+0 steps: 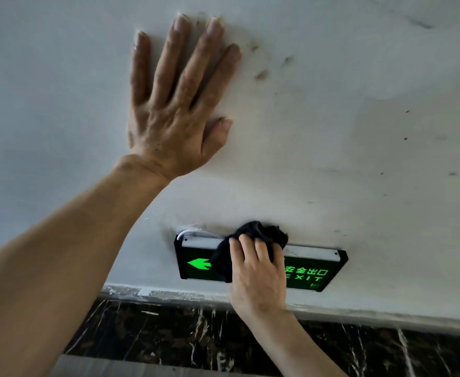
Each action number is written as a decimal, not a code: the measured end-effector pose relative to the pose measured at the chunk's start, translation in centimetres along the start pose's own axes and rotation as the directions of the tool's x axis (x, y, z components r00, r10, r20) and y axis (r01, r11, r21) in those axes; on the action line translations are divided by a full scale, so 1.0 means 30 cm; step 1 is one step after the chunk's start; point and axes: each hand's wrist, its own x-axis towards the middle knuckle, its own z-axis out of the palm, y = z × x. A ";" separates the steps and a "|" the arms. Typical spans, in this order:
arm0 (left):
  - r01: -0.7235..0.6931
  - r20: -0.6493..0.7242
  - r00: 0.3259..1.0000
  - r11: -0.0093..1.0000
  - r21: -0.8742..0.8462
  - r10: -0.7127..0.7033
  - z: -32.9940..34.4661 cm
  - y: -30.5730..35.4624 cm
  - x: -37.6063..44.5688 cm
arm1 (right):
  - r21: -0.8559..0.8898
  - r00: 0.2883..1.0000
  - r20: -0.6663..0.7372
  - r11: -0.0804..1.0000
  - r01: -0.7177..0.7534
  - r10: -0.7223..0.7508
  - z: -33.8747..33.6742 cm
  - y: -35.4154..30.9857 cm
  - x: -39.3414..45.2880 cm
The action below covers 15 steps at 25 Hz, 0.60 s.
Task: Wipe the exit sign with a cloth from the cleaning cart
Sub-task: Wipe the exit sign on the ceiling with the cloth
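Observation:
A black exit sign (313, 273) with a green arrow and green lettering is mounted low on a white wall. My right hand (258, 276) is shut on a dark cloth (261, 235) and presses it over the sign's top edge and middle front, hiding part of the lettering. My left hand (177, 96) lies flat on the wall well above and left of the sign, fingers spread, holding nothing. The cleaning cart is out of view.
The white wall (359, 148) carries dark smudges and specks. A dark marble skirting (169, 330) runs below the sign. A white cable (190, 233) loops behind the sign's top left corner.

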 end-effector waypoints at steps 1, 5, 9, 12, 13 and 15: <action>0.001 -0.008 1.000 1.000 0.004 -0.001 0.002 -0.002 -0.001 | -0.009 1.000 0.013 1.000 -0.017 0.017 -0.004 0.028 -0.009; 0.000 -0.031 1.000 1.000 0.009 0.001 0.002 0.001 -0.005 | -0.051 0.996 0.041 0.996 -0.072 0.074 -0.018 0.143 -0.042; -0.011 -0.035 0.999 1.000 0.004 0.011 -0.003 0.003 -0.001 | -0.105 0.994 0.003 0.988 -0.110 0.111 -0.018 0.269 -0.082; -0.014 -0.028 1.000 1.000 -0.006 0.014 -0.006 0.008 0.000 | -0.146 0.993 -0.039 0.982 -0.120 0.116 -0.012 0.360 -0.107; -0.011 -0.024 1.000 1.000 -0.009 0.011 -0.007 0.008 -0.002 | -0.150 0.992 -0.042 0.980 -0.128 0.123 -0.010 0.384 -0.115; -0.004 -0.018 1.000 1.000 -0.008 0.004 -0.005 0.004 -0.006 | -0.146 0.988 -0.043 0.977 -0.153 0.148 -0.005 0.412 -0.125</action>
